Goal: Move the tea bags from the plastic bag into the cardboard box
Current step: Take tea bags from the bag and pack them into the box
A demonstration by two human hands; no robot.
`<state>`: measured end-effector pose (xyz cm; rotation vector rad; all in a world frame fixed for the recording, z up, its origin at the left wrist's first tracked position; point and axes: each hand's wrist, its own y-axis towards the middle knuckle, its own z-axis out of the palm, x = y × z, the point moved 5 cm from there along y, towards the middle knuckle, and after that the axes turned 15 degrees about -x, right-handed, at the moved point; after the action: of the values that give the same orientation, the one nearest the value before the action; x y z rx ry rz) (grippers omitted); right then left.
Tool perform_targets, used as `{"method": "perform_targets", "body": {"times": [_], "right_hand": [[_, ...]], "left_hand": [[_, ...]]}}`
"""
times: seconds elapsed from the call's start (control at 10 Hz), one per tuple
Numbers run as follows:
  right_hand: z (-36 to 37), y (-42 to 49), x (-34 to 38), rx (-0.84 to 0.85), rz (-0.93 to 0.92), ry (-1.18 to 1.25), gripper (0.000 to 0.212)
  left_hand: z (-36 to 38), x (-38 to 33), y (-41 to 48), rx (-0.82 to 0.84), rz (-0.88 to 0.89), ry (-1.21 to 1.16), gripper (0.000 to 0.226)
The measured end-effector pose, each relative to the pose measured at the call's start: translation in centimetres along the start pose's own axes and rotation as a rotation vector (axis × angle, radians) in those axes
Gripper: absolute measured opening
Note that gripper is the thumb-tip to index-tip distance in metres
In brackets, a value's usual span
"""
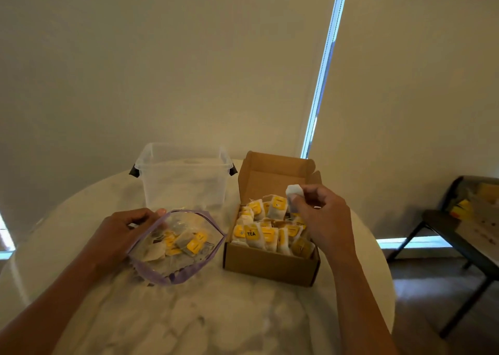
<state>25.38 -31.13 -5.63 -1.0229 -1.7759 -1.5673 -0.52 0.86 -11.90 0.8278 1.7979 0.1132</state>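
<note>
A clear plastic bag [151, 267] with a purple zip rim lies open on the round white table [216, 314], with several yellow-tagged tea bags [189, 242] inside. My left hand [127, 227] grips the bag's far left rim and holds it open. To its right stands an open cardboard box [270, 264], lid up, packed with several upright tea bags [260, 233]. My right hand [321, 214] hovers over the box's right side and pinches one white tea bag [293, 194] between thumb and fingers.
A clear plastic tub [183, 176] with dark handles stands behind the bag, near the table's far edge. A dark bench [459, 227] with yellow items sits on the floor at the right. Blinds cover the wall behind.
</note>
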Motion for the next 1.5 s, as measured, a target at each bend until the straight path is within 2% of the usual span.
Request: {"method": "perform_targets", "body": {"times": [0.2, 0.3, 0.4, 0.5, 0.6, 0.7, 0.8, 0.9, 1.0, 1.1, 1.2, 1.3, 1.4, 1.5], "right_hand": [[0.7, -0.3, -0.8, 0.128, -0.009, -0.14, 0.016], [0.9, -0.5, -0.9, 0.143, -0.017, -0.21, 0.029], [0.4, -0.4, 0.3, 0.012, -0.127, -0.217, 0.033], [0.2, -1.4, 2.9, -0.064, -0.271, -0.131, 0.017], [2.1, -4.6, 6.8, 0.073, -0.472, -0.061, 0.017], [5.0, -9.0, 10.1, 0.318, -0.652, -0.048, 0.015], [7.8, -12.5, 11.2, 0.578, -0.711, -0.074, 0.025], [10.5, -14.2, 10.7, 0.713, -0.785, -0.13, 0.027], [14.6, -15.6, 9.7, 0.792, -0.893, -0.295, 0.035], [17.3, -16.6, 9.0, 0.802, -0.893, -0.433, 0.03], [16.8, -16.3, 10.1, 0.686, -0.931, -0.508, 0.021], [16.3, -15.7, 10.3, 0.692, -0.926, -0.381, 0.024], [13.2, -13.3, 11.4, 0.605, -0.715, -0.051, 0.015], [9.9, -11.1, 11.4, 0.531, -0.446, 0.135, 0.007]], "left_hand": [[0.1, -0.1, 0.1, -0.001, -0.019, 0.009, 0.019], [0.1, -0.2, 0.1, 0.007, -0.023, -0.023, 0.018], [0.0, -0.4, -0.1, 0.006, -0.022, -0.037, 0.024], [0.4, -0.6, 0.0, -0.024, -0.061, -0.036, 0.028], [0.4, -0.7, 0.0, -0.04, -0.068, -0.026, 0.038], [0.1, -0.4, 0.0, -0.043, -0.08, -0.016, 0.044], [-0.1, -0.4, 0.1, -0.028, -0.1, -0.013, 0.044], [0.0, -0.8, -0.1, -0.019, -0.106, -0.032, 0.046], [0.1, -1.0, -0.2, -0.019, -0.092, -0.007, 0.047], [0.2, -1.1, -0.2, -0.016, -0.082, -0.008, 0.045], [0.2, -1.2, -0.3, -0.012, -0.085, -0.01, 0.044], [0.1, -1.1, -0.2, -0.008, -0.072, 0.006, 0.047], [0.0, -1.1, -0.1, -0.023, -0.054, -0.003, 0.05], [0.0, -0.9, 0.0, -0.023, -0.05, 0.012, 0.051]]}}
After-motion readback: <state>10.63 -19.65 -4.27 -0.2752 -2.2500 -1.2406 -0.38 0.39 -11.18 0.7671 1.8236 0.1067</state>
